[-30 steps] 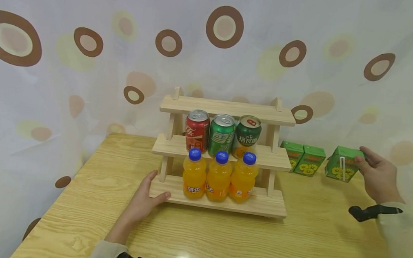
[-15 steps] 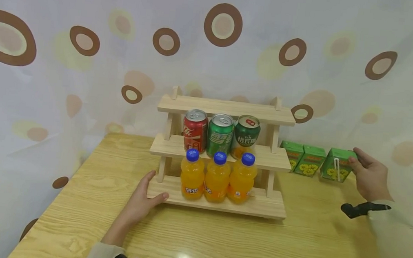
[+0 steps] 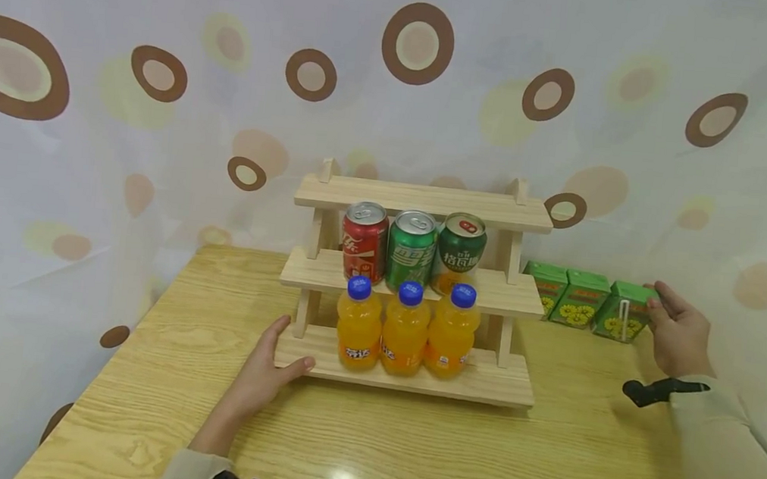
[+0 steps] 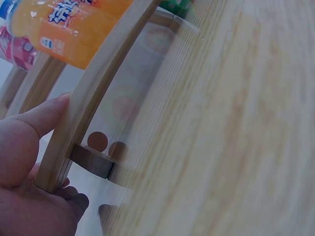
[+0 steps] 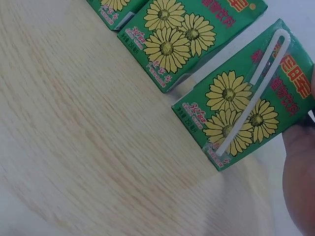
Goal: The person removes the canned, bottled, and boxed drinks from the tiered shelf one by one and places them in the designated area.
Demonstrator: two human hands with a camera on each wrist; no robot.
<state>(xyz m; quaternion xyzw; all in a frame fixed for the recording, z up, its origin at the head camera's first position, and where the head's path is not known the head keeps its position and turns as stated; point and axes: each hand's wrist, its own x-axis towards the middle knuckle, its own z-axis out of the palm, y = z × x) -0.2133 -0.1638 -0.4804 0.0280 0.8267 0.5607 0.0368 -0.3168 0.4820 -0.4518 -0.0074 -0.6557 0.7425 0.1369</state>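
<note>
A stepped wooden shelf rack (image 3: 405, 379) stands on the table. My left hand (image 3: 260, 381) grips the left end of its lowest board, with the thumb over the board and fingers curled beneath, as the left wrist view shows. At the right, my right hand (image 3: 679, 334) holds a green juice carton (image 3: 623, 312) by its right side. That carton bears yellow flowers and a white straw (image 5: 253, 98) on its front. Left of it stand a second green carton (image 3: 580, 298) and a third carton (image 3: 546, 288), partly behind the rack. A narrow gap shows beside the held carton in the right wrist view.
Three orange soda bottles (image 3: 406, 333) with blue caps line the lowest board. A red can (image 3: 364, 245), a green can (image 3: 412, 253) and a dark green can (image 3: 460, 255) stand on the middle board. A patterned cloth (image 3: 154, 197) hangs behind the wooden table (image 3: 446, 458).
My right hand has moved left with the juice carton, narrowing the gap to the neighbouring carton. The left hand stays on the rack's lowest board.
</note>
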